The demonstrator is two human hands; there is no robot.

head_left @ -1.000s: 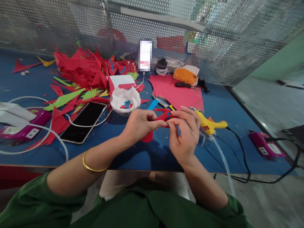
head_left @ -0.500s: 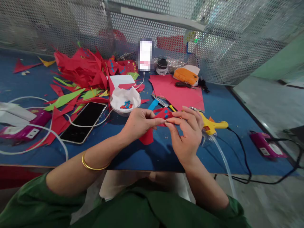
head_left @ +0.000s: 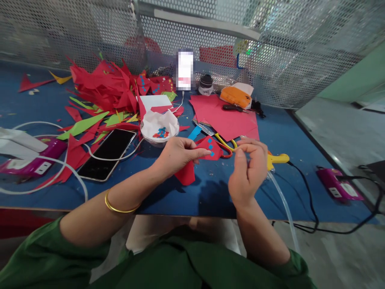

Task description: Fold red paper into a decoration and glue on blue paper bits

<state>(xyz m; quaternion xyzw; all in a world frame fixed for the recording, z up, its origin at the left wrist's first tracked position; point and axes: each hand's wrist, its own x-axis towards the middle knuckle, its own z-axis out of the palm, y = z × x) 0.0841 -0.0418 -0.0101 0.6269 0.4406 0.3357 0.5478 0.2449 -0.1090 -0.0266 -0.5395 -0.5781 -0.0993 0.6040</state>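
Note:
My left hand (head_left: 177, 156) pinches a red paper piece (head_left: 215, 150) between thumb and fingers. Small blue squares (head_left: 210, 147) run in a row along that paper. Another red paper strip (head_left: 185, 174) hangs below the same hand. To the right, apart from the paper, my right hand (head_left: 248, 170) is closed, thumb against fingertips; anything in the pinch is too small to make out. Scissors (head_left: 221, 140) with yellow and red handles lie just behind the paper, partly covered. Beside my right hand rests a yellow glue gun (head_left: 276, 159), its front part hidden.
A paper-lined bowl (head_left: 164, 123) holds blue and red bits. To its left lie a dark phone (head_left: 108, 154), white cables and a heap of red paper scraps (head_left: 105, 88). Red sheets (head_left: 228, 120) with an orange pouch (head_left: 236, 96) are behind. A purple power strip (head_left: 338, 184) lies right.
My right hand has let go of the paper and drawn back to the right, fingers still pinched. The left hand keeps its hold, and the row of blue squares now shows.

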